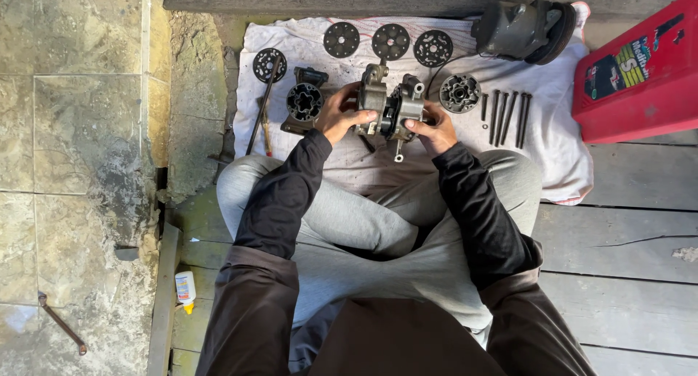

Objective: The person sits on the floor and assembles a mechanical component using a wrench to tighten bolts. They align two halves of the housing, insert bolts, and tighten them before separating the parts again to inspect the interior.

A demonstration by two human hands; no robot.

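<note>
Sitting cross-legged on weathered planks, the person works over a white cloth (560, 158) spread on the floor. At the far left of it lie a thin rod (259, 107) and a round perforated plate (269, 63), then a finned cylinder block (304, 102), with three more dark discs (390, 41) in a row behind. In the middle, above the lap, both hands hold a metal compressor body (389, 107), apparently in two halves close together. It looks like cast metal: heavy, rigid, likely oily, so best taken by its broad outer sides rather than the small protruding lugs. The left hand (340, 114) is curled firmly around the left half, fingers wrapped over its face; the right hand (435, 131) clasps the right half from beside and below. Further right rest a round hub (459, 93), a row of long bolts (505, 116), a dark housing (520, 29) and a red container (643, 74).
</note>
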